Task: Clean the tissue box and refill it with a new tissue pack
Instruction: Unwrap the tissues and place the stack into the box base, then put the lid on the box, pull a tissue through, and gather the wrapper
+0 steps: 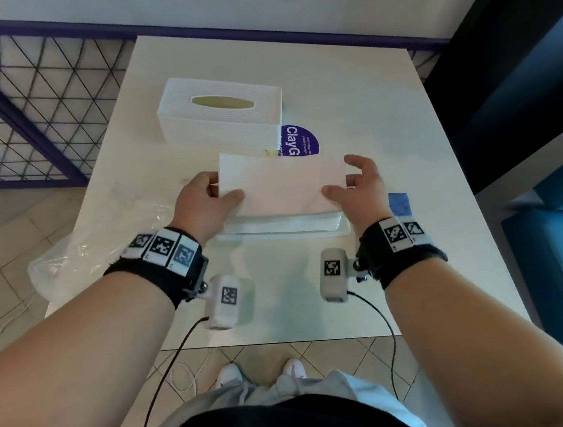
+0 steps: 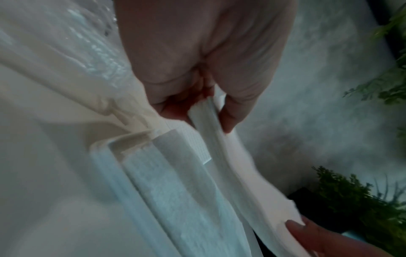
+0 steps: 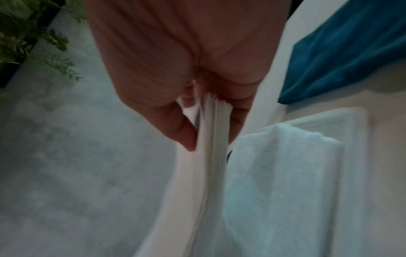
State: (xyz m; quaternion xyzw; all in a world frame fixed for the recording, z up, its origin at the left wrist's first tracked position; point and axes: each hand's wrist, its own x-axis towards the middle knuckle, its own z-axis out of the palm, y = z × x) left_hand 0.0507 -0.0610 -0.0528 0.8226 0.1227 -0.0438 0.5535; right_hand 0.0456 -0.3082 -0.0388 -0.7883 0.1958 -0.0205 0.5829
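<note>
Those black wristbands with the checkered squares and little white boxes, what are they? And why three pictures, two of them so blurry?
No robot here: a person works with bare hands. The wristbands carry printed markers, and each white box looks like a small camera. The big picture comes from a camera on the person's head, looking down. The other two come from the wrists, looking along the fingers, so they sit very close and blur.

The left hand and right hand each pinch one end of a stack of tissues, thumb on top, fingers beneath. It is lifted above more tissues in a low white tray. On the white table behind stands the tissue box, its slot showing no tissue. A crumpled clear plastic wrapper lies at the left edge, a blue cloth to the right, and a purple sticker beside the box.
</note>
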